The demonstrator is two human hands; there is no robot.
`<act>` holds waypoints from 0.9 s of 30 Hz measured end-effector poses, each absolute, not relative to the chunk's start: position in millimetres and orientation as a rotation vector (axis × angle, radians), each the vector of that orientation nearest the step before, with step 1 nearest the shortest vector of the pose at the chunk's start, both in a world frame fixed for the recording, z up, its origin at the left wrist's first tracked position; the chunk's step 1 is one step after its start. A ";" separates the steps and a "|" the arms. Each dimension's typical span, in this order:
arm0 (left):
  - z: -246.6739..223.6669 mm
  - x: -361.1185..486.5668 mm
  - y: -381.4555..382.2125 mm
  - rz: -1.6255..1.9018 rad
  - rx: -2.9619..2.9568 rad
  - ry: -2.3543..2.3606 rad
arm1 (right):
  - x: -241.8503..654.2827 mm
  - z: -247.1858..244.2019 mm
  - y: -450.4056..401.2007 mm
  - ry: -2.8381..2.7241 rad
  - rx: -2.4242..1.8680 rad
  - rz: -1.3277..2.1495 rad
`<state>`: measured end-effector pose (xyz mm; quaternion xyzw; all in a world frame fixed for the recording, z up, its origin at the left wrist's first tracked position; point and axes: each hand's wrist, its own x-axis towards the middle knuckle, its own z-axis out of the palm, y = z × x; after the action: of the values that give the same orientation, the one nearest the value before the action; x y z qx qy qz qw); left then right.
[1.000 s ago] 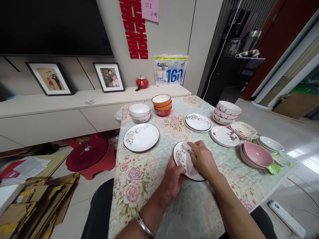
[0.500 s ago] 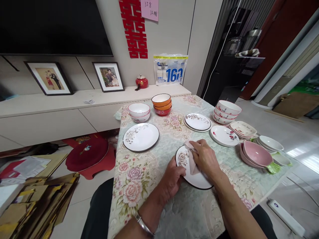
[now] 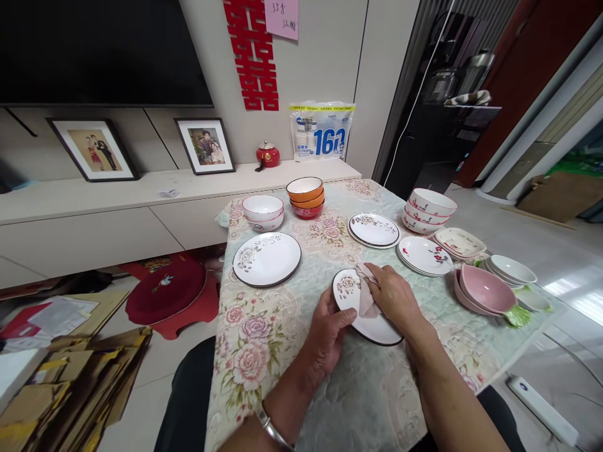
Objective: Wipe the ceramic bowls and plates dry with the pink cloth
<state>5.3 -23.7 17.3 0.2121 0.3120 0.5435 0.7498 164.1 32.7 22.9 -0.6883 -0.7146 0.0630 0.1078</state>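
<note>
A white plate (image 3: pixel 377 329) with a dark rim and brown flower pattern is tilted up over the table's near part. My left hand (image 3: pixel 332 326) grips its left edge, thumb lying on the upper face. In my right hand (image 3: pixel 394 297) is a pale pinkish cloth (image 3: pixel 368 300), closed in the fingers and pressed against the plate near its far right rim. Part of the plate is hidden under the cloth and hand. A larger plate of like pattern (image 3: pixel 267 259) lies to the left, and two stacked similar plates (image 3: pixel 374 230) lie beyond my right hand.
White bowls (image 3: pixel 264 210) and stacked orange and red bowls (image 3: pixel 306 199) stand at the back. Along the right are flowered bowls (image 3: pixel 426 213), small plates (image 3: pixel 421 254), pink bowls (image 3: pixel 487 292) and pale bowls (image 3: pixel 513 270). A red stool (image 3: pixel 169 295) and flattened cardboard (image 3: pixel 85 383) are on the floor left.
The plate has flattened somewhat and its near edge has risen. My right hand has shifted slightly right with the cloth, and the left thumb reaches further over the plate.
</note>
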 end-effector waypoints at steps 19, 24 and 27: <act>12.6 7.7 -19.2 1.144 0.447 0.814 | 154.5 23.6 28.9 -2.025 -1.964 0.098; 13.7 7.5 -20.2 1.137 0.470 0.795 | 136.6 26.5 19.6 -2.171 -1.628 0.311; 14.2 7.4 -22.1 1.136 0.501 0.792 | 130.4 24.3 20.1 -2.190 -1.300 0.590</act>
<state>7.4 -22.1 14.2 0.2287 0.3612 0.5182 0.7408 130.4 20.1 24.3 -0.4801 -0.8087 0.2180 0.2608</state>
